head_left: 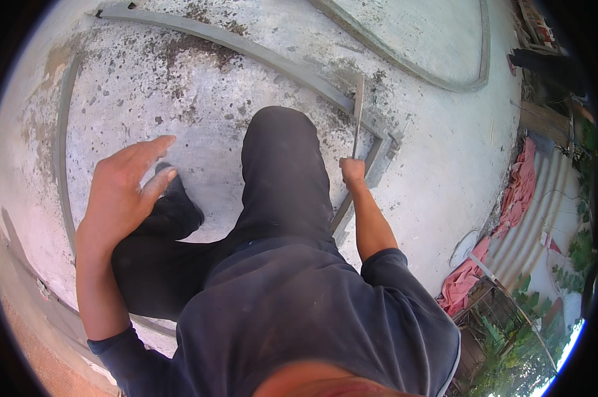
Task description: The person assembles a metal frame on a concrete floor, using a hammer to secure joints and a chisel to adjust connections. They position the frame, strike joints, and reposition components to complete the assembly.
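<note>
My right hand [352, 172] is closed around the lower end of a thin grey metal strip [358, 112] that stands up from my fist toward the frame's corner. My left hand [127, 185] is raised over my left shoe [173, 198], fingers spread, holding nothing. A rectangular grey metal frame [246, 49] lies flat on the stained concrete surface [438, 145]; my dark-trousered right leg [279, 165] stands inside it, close to its right corner [385, 149].
A second grey frame [444, 83] lies further back on the concrete. The concrete slab's edge drops off at the right, with corrugated metal sheets [543, 205], pink cloth [517, 198] and green plants [523, 344] below.
</note>
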`<state>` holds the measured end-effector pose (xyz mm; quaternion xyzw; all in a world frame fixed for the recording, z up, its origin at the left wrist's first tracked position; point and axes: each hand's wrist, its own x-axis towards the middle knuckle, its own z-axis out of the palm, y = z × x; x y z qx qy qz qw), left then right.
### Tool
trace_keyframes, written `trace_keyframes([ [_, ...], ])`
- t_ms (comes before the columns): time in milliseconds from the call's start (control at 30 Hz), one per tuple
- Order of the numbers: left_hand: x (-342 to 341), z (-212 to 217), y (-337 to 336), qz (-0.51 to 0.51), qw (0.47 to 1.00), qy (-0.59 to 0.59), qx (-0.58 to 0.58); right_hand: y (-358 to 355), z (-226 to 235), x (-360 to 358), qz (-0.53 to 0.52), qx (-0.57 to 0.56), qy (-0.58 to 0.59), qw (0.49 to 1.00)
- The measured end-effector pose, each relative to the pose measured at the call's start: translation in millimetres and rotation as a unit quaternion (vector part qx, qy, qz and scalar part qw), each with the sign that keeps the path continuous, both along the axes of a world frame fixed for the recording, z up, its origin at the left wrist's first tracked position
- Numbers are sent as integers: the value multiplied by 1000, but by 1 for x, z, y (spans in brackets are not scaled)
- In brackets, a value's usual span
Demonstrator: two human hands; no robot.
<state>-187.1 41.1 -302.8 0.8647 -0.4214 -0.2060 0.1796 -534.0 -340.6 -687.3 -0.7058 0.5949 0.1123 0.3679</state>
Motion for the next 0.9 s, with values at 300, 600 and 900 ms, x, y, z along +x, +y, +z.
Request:
trace_keyframes([
  [300, -10, -20, 34, 19, 995, 4, 93, 0, 115, 90, -6, -114, -248, 962],
  [600, -2, -29, 33, 17, 994, -16, 109, -3, 25, 59, -175, 6, -41, 984],
  [900, -15, -27, 49, 31, 990, -27, 138, -18, 54, 69, 38, -115, -68, 990],
])
